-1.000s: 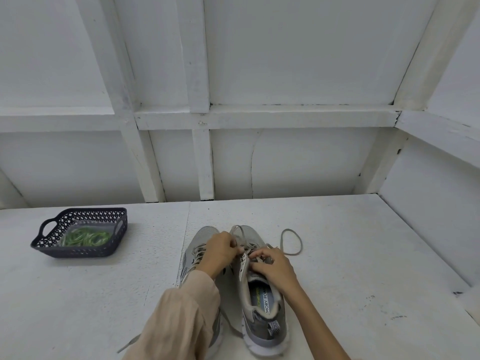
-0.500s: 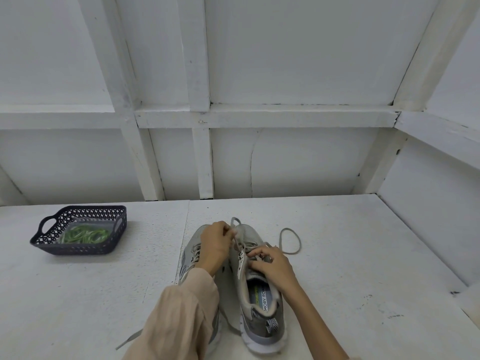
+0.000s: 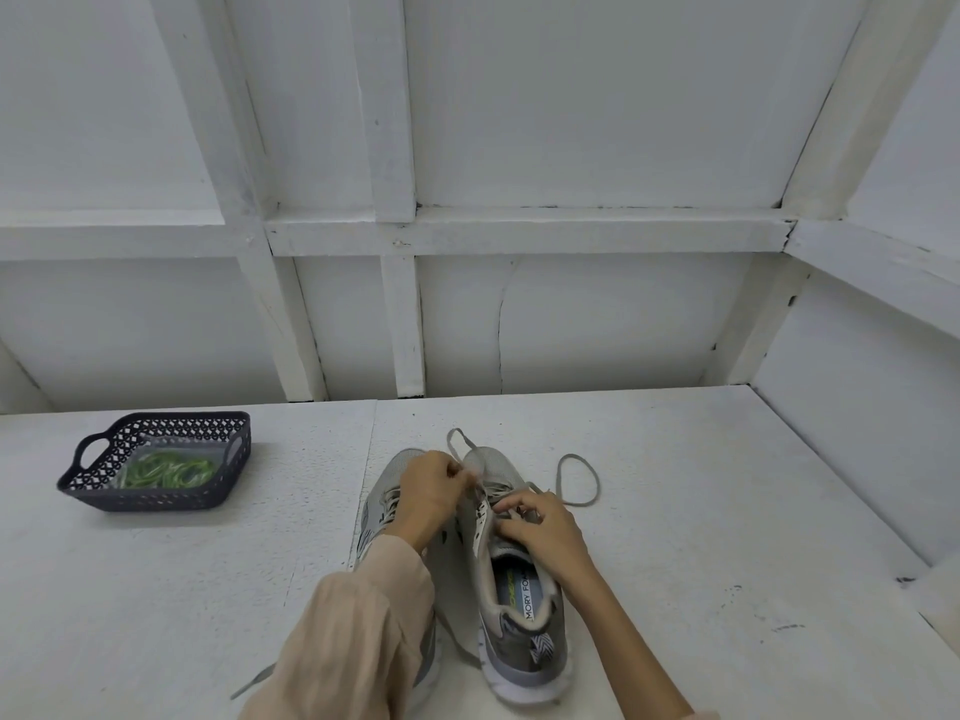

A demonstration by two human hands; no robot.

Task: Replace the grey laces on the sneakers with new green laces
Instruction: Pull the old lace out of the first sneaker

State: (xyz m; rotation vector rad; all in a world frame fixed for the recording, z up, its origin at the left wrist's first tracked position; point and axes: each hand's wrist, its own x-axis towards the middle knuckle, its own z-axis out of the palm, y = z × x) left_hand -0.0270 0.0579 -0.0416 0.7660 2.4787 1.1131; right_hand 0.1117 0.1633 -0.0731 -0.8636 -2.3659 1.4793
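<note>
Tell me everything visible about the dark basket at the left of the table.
The basket is dark, plastic-looking, shallow and roughly rectangular, with latticed walls and a loop handle at its left end. It sits upright on the white table, well left of the sneakers, nothing else touching it. Inside lie coiled green laces, apparently in a clear bag.

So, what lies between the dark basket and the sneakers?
Nothing: in the head view, only bare white table separates the basket from the sneakers.
</note>
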